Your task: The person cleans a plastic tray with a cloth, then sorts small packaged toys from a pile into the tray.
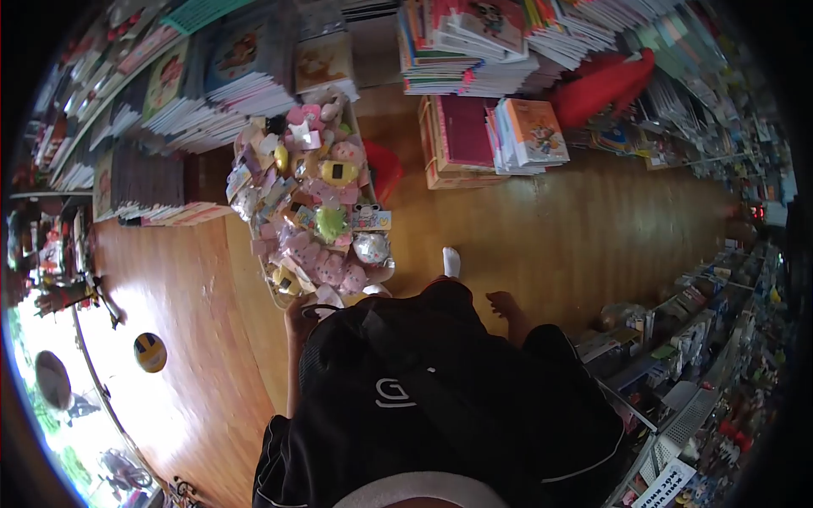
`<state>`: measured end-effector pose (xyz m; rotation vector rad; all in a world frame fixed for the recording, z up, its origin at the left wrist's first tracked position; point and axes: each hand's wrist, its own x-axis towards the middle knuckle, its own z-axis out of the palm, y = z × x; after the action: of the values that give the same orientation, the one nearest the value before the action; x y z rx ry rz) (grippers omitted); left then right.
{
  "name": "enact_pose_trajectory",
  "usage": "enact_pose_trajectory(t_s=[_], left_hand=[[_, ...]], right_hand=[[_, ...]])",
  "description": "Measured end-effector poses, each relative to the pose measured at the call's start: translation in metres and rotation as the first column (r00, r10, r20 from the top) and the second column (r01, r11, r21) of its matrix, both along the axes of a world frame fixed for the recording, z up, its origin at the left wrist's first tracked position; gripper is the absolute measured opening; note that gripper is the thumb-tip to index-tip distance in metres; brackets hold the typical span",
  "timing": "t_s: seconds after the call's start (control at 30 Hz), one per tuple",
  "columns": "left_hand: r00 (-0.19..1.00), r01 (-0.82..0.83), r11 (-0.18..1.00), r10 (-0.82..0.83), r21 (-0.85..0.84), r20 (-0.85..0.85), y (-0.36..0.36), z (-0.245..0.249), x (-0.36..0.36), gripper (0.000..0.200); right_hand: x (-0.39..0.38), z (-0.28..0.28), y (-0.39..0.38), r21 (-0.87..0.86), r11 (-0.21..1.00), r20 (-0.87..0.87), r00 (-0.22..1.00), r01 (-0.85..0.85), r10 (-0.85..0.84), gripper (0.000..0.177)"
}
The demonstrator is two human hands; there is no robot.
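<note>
My left hand (299, 317) is closed at the near end of a long, shallow bin (365, 148) heaped with small soft toys. A dark loop (319, 310) shows beside its fingers; what they grip is hidden. In the bin lie pink plush toys (315, 256), a green spiky ball (330, 223), a yellow toy (340, 172) and several wrapped pieces. My right hand (505, 305) hangs over the wooden floor to the right, holding nothing, its fingers loosely apart. One white-socked foot (451, 263) shows between the hands.
Book stacks (203, 110) line the far left, and more books (474, 68) rise at the back. A cardboard box (432, 144) and orange-covered books (539, 134) stand on the floor (593, 220). Crowded shelves (686, 372) run along the right. A yellow-and-black ball (150, 352) is at left.
</note>
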<state>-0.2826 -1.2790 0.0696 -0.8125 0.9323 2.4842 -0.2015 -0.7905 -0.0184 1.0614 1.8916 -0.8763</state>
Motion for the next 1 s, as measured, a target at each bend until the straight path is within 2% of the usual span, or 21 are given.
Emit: enact_pose_trajectory(t_s=[0.07,0.1,0.13,0.2,0.23,0.27,0.3,0.33,0.4,0.43,0.47,0.5,0.53,0.6,0.63,0.67,0.73,0.77,0.9,0.93,1.0], left_hand=[[0.973,0.208,0.882,-0.233,-0.422,-0.008,0.012,0.040,-0.009,0.024],[0.941,0.279,0.744,-0.338,-0.607,0.017,0.020,0.053,-0.008,0.024],[0.902,0.320,0.562,-0.427,-0.763,0.064,0.029,0.060,-0.006,0.025],[0.820,0.315,0.114,-0.533,-0.942,0.210,0.058,0.062,0.007,0.027],[0.924,0.199,0.380,-0.379,-0.903,0.044,0.067,0.017,0.020,0.025],[0.928,0.196,0.378,-0.369,-0.905,0.047,0.096,-0.036,0.020,0.025],[0.997,-0.011,0.882,-0.025,-0.471,-0.069,0.101,-0.076,0.021,0.025],[0.949,-0.316,0.938,0.312,0.143,0.054,0.111,-0.075,0.016,0.025],[0.952,-0.296,0.929,0.306,0.222,-0.014,0.135,-0.075,0.022,0.028],[0.982,-0.168,0.972,0.151,-0.166,-0.112,0.147,-0.087,0.025,0.030],[0.990,-0.056,0.843,-0.025,-0.535,-0.142,0.156,-0.096,0.029,0.033],[0.965,-0.261,0.954,0.253,0.146,0.071,0.164,-0.093,0.031,0.034],[0.958,-0.283,0.949,0.274,0.139,0.080,0.178,-0.077,0.029,0.034],[0.932,-0.346,0.938,0.340,0.036,0.123,0.209,-0.025,0.025,0.035],[0.914,-0.396,0.906,0.374,0.150,0.158,0.198,-0.058,0.038,0.036],[0.924,-0.377,0.883,0.381,0.278,0.040,0.201,-0.063,0.045,0.035],[0.893,-0.446,0.872,0.450,0.202,0.031,0.219,-0.031,0.041,0.032],[0.873,-0.484,0.855,0.486,0.188,0.036,0.222,-0.030,0.043,0.032],[0.769,-0.608,0.754,0.637,0.250,-0.052,0.229,-0.054,0.057,0.031],[0.748,-0.607,0.736,0.656,0.299,-0.098,0.229,-0.067,0.060,0.032],[0.734,-0.614,0.728,0.669,0.305,-0.119,0.218,-0.083,0.039,0.032]], right_hand=[[-0.029,0.015,-0.008,-0.085,0.983,-0.020,0.987,-0.161,0.160,0.039],[-0.041,0.014,-0.010,-0.081,0.975,-0.154,0.969,-0.209,0.195,0.040],[-0.053,0.008,-0.008,-0.072,0.963,-0.287,0.930,-0.260,0.230,0.041],[-0.069,-0.060,0.021,-0.054,0.962,-0.592,0.784,-0.269,0.186,0.042],[-0.084,-0.053,0.037,-0.055,0.959,-0.596,0.780,-0.278,0.192,0.042],[-0.109,-0.053,0.070,-0.078,0.957,-0.580,0.794,-0.279,0.185,0.040],[-0.128,-0.038,0.079,-0.101,0.958,-0.566,0.807,-0.269,0.167,0.039],[-0.140,-0.026,0.093,-0.113,0.960,-0.565,0.811,-0.258,0.152,0.039],[-0.142,0.002,0.135,0.092,0.941,-0.599,0.737,-0.326,0.313,0.036],[-0.138,0.005,0.157,0.139,0.951,-0.612,0.731,-0.276,0.301,0.034],[-0.135,0.004,0.180,0.185,0.955,-0.626,0.721,-0.233,0.297,0.032],[-0.127,-0.015,0.222,0.228,0.948,-0.639,0.701,-0.221,0.317,0.029],[-0.118,-0.040,0.255,0.261,0.942,-0.656,0.677,-0.211,0.333,0.026],[-0.098,-0.038,0.289,0.204,0.977,-0.526,0.835,-0.062,0.163,0.025],[-0.090,-0.034,0.296,0.275,0.952,-0.407,0.880,-0.136,0.244,0.025],[-0.082,-0.032,0.303,0.337,0.915,-0.280,0.904,-0.223,0.323,0.025],[-0.061,-0.061,0.319,0.278,0.836,-0.093,0.853,-0.473,0.514,0.027],[-0.070,-0.057,0.312,0.264,0.818,-0.089,0.832,-0.511,0.548,0.027],[-0.105,-0.029,0.259,0.016,0.909,-0.036,0.909,-0.416,0.416,0.031],[-0.120,-0.041,0.259,0.007,0.894,-0.028,0.893,-0.449,0.449,0.031],[-0.174,-0.072,0.234,0.011,0.817,-0.164,0.805,-0.576,0.570,0.033]])
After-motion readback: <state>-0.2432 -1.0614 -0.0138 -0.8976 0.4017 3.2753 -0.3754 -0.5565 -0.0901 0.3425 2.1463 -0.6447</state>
